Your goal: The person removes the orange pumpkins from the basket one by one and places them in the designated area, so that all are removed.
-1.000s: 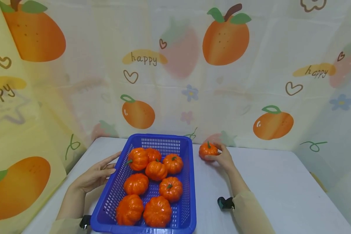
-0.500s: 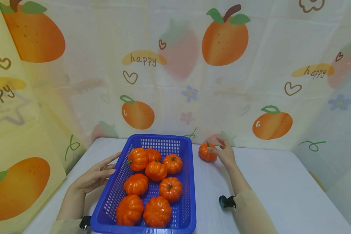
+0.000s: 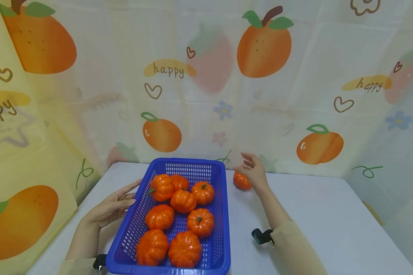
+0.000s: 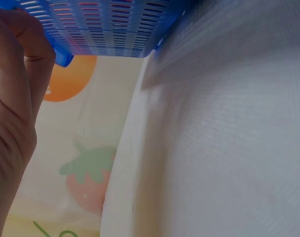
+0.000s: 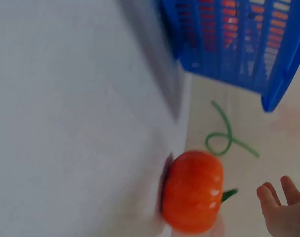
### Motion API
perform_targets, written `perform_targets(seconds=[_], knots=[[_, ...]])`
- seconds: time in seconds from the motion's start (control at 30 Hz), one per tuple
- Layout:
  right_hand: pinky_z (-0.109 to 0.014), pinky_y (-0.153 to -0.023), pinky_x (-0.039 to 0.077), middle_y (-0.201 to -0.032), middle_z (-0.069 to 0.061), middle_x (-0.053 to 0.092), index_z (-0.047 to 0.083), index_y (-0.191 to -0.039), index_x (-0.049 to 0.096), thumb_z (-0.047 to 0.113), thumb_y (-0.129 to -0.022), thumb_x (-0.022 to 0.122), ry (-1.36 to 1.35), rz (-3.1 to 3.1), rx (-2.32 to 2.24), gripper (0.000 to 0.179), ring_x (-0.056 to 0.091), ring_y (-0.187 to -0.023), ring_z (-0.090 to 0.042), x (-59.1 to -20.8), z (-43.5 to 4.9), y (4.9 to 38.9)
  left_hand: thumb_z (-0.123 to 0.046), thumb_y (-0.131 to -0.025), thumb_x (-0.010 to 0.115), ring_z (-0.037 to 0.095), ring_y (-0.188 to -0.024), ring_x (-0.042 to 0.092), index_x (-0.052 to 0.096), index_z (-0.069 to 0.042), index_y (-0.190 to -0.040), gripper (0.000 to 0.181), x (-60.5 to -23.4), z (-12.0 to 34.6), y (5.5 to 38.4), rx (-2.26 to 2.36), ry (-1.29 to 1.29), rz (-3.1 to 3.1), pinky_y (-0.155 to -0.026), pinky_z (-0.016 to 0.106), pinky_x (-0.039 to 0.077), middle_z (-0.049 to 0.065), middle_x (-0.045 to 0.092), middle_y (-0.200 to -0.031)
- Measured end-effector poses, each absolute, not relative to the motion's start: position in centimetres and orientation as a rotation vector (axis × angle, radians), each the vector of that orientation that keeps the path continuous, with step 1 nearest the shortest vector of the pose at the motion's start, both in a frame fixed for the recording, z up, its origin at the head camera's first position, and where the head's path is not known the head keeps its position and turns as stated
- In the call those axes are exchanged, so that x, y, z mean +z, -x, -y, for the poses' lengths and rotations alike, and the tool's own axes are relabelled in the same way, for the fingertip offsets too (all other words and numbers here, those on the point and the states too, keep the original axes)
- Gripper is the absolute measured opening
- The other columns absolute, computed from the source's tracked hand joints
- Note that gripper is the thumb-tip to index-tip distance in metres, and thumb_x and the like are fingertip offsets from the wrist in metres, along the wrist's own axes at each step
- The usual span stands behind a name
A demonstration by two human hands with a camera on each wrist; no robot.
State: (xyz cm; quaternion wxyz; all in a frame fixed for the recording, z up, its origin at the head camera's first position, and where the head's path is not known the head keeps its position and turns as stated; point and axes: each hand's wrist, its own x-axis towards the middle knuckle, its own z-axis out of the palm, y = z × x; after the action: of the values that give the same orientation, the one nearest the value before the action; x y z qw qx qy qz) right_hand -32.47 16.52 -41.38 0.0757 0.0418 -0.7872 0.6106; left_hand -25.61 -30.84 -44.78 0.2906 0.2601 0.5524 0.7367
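Observation:
A blue plastic basket holds several shiny orange pumpkins, among them one with a green stem. My left hand rests against the basket's left side, its fingertips right at the rim. In the left wrist view, fingers overlap the basket's slotted wall. One more small pumpkin sits on the white table, right of the basket's far end. My right hand hovers above it, fingers spread and holding nothing, hiding part of it. The right wrist view shows this pumpkin apart from the hand.
The white-covered table extends to the right of the basket. Behind it hangs a fabric backdrop printed with fruit, hearts and words. Dark wrist cameras are strapped at both sleeves.
My right hand has let go of the pumpkin on the table, lifted off it and moved up and left over it. The left hand and the basket have stayed put.

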Motion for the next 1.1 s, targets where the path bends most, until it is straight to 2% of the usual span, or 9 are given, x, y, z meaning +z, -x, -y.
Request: perform_targets(seconds=[0.47,0.7,0.87,1.1], knots=[[-0.051,-0.118,0.039,-0.149,-0.013,0.048,0.013,-0.14,0.05,0.02,-0.083,0.079,-0.671,2.445,1.921,0.065,0.046,-0.14,-0.035,-39.7,-9.5,29.3,0.004,-0.104,0.026,0.018,-0.113,0.069,0.002,-0.019,-0.16,0.065,-44.7,30.8,25.5,1.974,-0.694,-1.457,-0.093,0.033,0.059,0.003,0.062,-0.138],[-0.055,-0.117,0.04,-0.15,-0.011,0.047,0.01,-0.141,0.048,0.024,-0.083,0.079,-0.792,2.513,1.94,0.067,0.047,-0.139,-0.038,-39.8,-7.2,28.3,0.003,-0.104,0.027,0.018,-0.113,0.069,0.002,-0.019,-0.16,0.065,-44.6,30.8,25.5,1.969,-0.694,-1.456,-0.092,0.032,0.059,0.003,0.062,-0.137],[-0.056,-0.114,0.041,-0.146,-0.008,0.052,0.014,-0.138,0.052,0.026,-0.081,0.08,-0.843,2.564,1.919,0.065,0.049,-0.137,-0.037,-39.6,-5.7,27.7,0.003,-0.104,0.026,0.017,-0.111,0.07,0.002,-0.019,-0.16,0.065,-44.6,30.9,25.6,1.969,-0.693,-1.466,-0.092,0.032,0.06,0.003,0.062,-0.137],[-0.056,-0.112,0.044,-0.144,-0.014,0.054,0.011,-0.139,0.05,0.027,-0.08,0.079,-0.938,2.711,1.819,0.067,0.05,-0.134,-0.038,-40.2,-4.3,27.4,0.003,-0.104,0.027,0.016,-0.109,0.07,0.003,-0.02,-0.16,0.065,-44.6,30.8,25.4,1.966,-0.674,-1.483,-0.091,0.032,0.06,0.002,0.063,-0.136]])
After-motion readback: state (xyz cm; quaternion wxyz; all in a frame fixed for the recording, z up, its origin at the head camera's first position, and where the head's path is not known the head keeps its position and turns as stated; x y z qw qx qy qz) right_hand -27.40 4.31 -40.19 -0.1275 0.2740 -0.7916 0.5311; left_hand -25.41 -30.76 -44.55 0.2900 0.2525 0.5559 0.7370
